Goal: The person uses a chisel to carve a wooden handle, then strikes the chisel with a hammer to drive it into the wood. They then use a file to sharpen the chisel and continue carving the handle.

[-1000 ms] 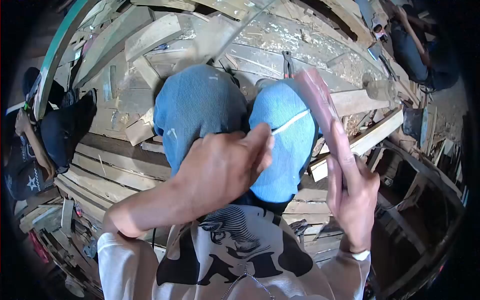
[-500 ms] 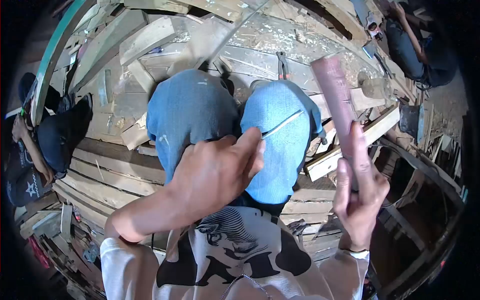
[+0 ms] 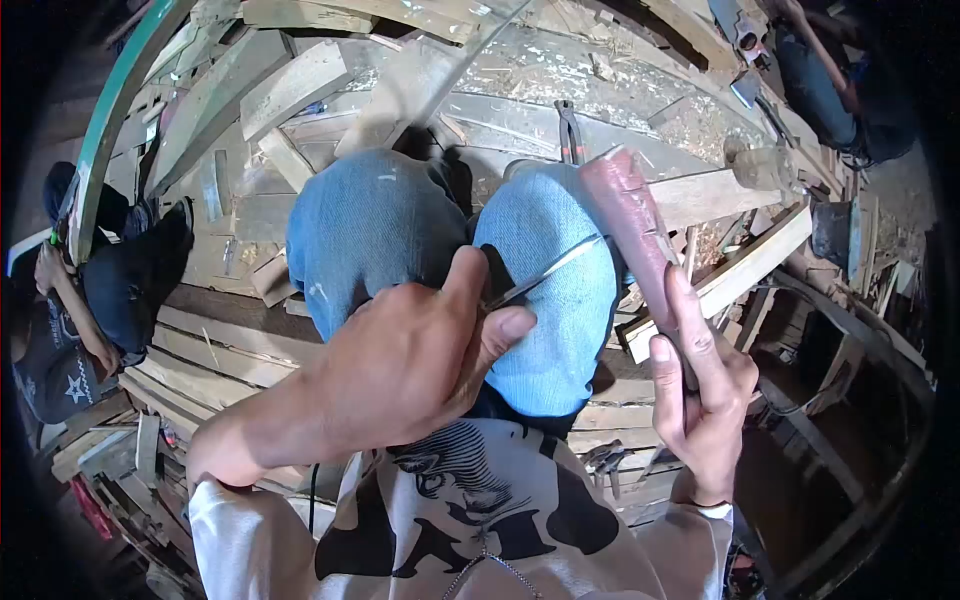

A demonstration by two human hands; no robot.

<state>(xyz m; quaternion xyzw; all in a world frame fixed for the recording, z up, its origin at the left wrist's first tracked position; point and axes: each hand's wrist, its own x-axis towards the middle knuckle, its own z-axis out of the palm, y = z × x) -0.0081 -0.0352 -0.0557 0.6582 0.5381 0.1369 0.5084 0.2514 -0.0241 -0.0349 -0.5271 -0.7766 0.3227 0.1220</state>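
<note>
My left hand (image 3: pixel 400 350) is closed around a slim, shiny metal blade (image 3: pixel 560 262), its handle hidden in the fist. The blade points up and to the right over my right knee, its tip close to the side of a thick reddish-brown club-like piece (image 3: pixel 625 205). My right hand (image 3: pixel 710 400) grips the lower end of that piece, with the thumb and index finger stretched along it. Short dark notches mark its surface, and it leans up and to the left. Both hands are above my lap, in front of my jeans (image 3: pixel 375 220).
Pincers (image 3: pixel 569 130) lie beyond my knees, with offcuts and shavings around them. A pale board (image 3: pixel 725 285) lies to the right. Planks (image 3: pixel 230 355) run under me at left. Parts of two other people show: dark clothing (image 3: pixel 65 350) at left, a leg (image 3: pixel 815 100) at upper right.
The reddish-brown piece has moved left and tilted toward the blade. My left hand has turned, its thumb now more visible, and the blade tip is now beside the piece.
</note>
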